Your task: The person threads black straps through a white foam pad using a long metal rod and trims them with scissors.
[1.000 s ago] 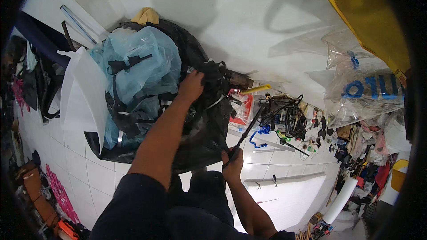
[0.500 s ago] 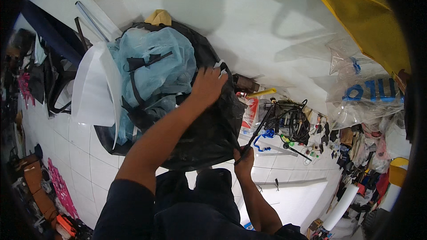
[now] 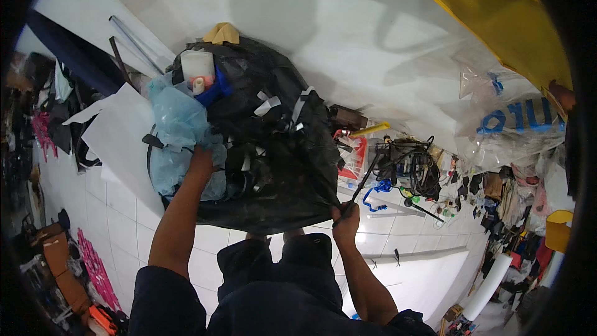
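Note:
A large black plastic bag (image 3: 273,196) stands in front of me with its mouth wide. Inside at the left, my left hand (image 3: 201,160) is closed on a bunched light-blue plastic bag (image 3: 180,118); its fingertips are sunk in the folds. Dark scraps and white pieces (image 3: 267,104) lie in the black bag, with a white container (image 3: 198,65) and a blue piece (image 3: 216,89) at its far side. My right hand (image 3: 346,219) is closed around a thin black rod (image 3: 364,182) at the bag's near right rim; whether it also grips the rim, I cannot tell.
White sheets (image 3: 121,140) lean against the bag's left side. Coiled black cable (image 3: 420,165), a blue strap (image 3: 376,196) and small clutter lie on the tiled floor to the right. Clear plastic (image 3: 516,127) and a yellow sheet (image 3: 491,12) hang at the far right.
My left hand has left the black bag's far right rim and moved left onto the blue bag. The blue plastic is now bunched leftward, uncovering scraps and the white container. My right hand stays on the rod.

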Tool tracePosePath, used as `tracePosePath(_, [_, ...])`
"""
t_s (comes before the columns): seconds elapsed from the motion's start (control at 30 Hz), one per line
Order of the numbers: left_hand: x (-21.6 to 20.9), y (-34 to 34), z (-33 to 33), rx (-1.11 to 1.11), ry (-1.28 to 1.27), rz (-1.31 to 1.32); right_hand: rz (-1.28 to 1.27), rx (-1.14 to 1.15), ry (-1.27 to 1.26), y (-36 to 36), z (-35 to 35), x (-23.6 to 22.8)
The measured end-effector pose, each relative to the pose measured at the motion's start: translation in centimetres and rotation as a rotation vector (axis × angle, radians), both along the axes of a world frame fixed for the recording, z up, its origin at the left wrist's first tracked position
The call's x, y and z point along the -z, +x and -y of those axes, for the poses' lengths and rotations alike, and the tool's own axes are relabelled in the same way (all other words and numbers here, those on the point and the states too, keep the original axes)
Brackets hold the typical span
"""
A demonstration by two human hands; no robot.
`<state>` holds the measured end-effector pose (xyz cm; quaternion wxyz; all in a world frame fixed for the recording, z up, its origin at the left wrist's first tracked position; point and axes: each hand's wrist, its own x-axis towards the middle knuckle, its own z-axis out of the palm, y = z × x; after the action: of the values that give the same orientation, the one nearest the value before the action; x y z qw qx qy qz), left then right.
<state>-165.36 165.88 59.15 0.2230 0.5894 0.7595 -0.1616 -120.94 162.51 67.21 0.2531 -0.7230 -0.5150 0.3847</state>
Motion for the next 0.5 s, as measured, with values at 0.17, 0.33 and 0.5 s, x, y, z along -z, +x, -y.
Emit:
tracePosePath(0.17, [1.4, -2.6, 1.7, 0.127, -0.12, -0.055, 0.003, 0.028, 0.019, -0.1, 0.6, -0.2])
tracePosePath(0.33, [-0.8, -1.8, 1.4, 0.236, -0.109, -0.138, 0.089, -0.014, 0.024, 1.2, 0.8, 1.8])
tracePosePath(0.5, [-4.1, -3.1, 0.3, 0.13, -0.102, -0.025, 0.077, -0.121, 0.071, -0.6, -1.0, 0.7])
